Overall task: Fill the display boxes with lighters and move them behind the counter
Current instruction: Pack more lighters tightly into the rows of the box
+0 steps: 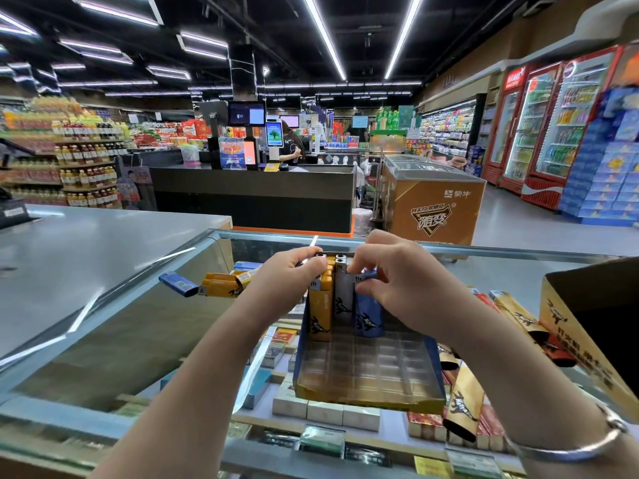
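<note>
A gold and blue display box (370, 382) lies on the glass counter (138, 326), its clear slotted tray mostly bare. At its far end stand a yellow lighter (320, 312), a white lighter (342, 299) and a blue lighter (369, 319). My left hand (294, 274) grips the tops of the yellow lighters on the left. My right hand (397, 274) pinches the top of the blue lighter. Loose blue and yellow lighters (211, 283) lie on the glass to the left. More gold lighters (518, 314) lie to the right.
An open carton (594, 326) stands at the right edge of the counter. Cigarette packs fill the case under the glass. A grey countertop (86, 243) lies to the left. Beyond are a checkout desk with a person, a chest freezer (432, 198) and drink fridges.
</note>
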Tool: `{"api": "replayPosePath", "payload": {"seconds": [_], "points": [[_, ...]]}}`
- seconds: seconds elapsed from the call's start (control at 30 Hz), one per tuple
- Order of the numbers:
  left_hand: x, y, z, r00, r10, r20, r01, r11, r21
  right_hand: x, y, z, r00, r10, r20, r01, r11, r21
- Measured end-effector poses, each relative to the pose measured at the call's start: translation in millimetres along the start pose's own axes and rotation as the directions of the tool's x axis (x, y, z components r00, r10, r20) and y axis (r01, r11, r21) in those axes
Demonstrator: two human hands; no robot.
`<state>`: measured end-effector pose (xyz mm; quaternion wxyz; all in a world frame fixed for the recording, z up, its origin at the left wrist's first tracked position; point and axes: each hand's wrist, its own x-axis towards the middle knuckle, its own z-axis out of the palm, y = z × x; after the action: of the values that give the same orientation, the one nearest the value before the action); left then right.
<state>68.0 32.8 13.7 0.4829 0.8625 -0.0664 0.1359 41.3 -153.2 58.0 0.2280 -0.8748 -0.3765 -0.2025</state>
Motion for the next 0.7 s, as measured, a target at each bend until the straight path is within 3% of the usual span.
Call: {"api": "replayPosePath", "payload": {"seconds": [0.57,0.7], "points": [[-0.3,-0.3,1.7,1.0,0.011,-0.011,-0.011,0.999,0.037,-0.1,1.7,0.6,0.998,0.062,0.016,-0.06,0.994,-0.087],[-0.2,8.1,0.2,0.995,-0.005,-0.098,-0.001,0.999,-0.054,-0.9,3.9,0.6,0.997,0.072,-0.012,-0.072,0.997,-0.021]]}}
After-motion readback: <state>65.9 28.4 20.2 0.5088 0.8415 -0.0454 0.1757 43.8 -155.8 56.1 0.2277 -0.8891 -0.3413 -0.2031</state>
